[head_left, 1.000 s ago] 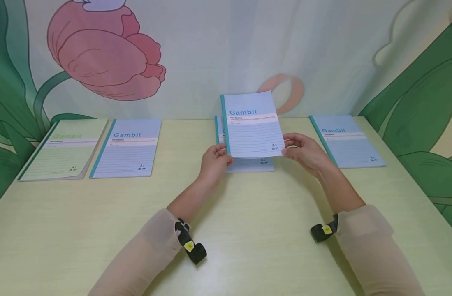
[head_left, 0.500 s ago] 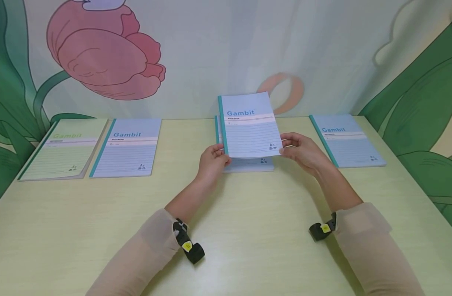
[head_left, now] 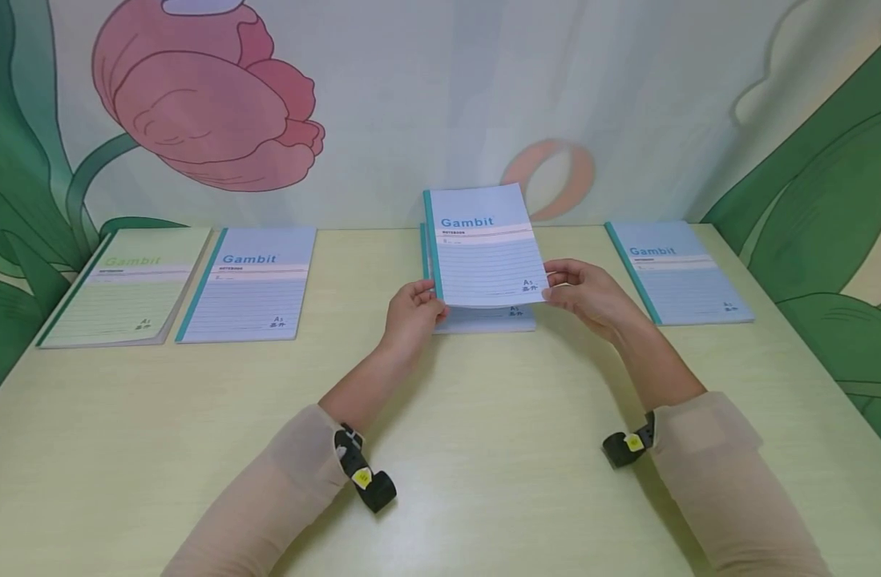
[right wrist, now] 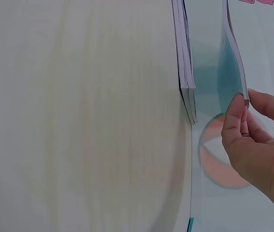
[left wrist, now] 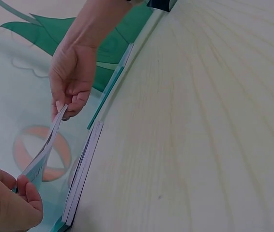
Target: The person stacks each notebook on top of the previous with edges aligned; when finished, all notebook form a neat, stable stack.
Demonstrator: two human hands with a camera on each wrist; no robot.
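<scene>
A blue Gambit notebook (head_left: 486,256) with a teal spine is held in the air by both hands. My left hand (head_left: 411,320) pinches its lower left corner, while my right hand (head_left: 588,296) pinches the lower right corner. Directly beneath lies a small stack of blue notebooks (head_left: 486,322), mostly covered in the head view. Both wrist views show a gap between the raised notebook (right wrist: 234,63) and the stack (right wrist: 184,58), whose layered page edges are visible. The raised notebook bends slightly.
On the table (head_left: 440,449), a pale green notebook (head_left: 126,288) and a blue notebook (head_left: 245,288) lie at the left. Another blue notebook (head_left: 678,272) lies at the right. A curtain (head_left: 397,104) with printed flowers hangs behind the table's far edge.
The held notebook has shifted slightly left and come down a little over the stack, both hands moving along with it. Both grips look the same.
</scene>
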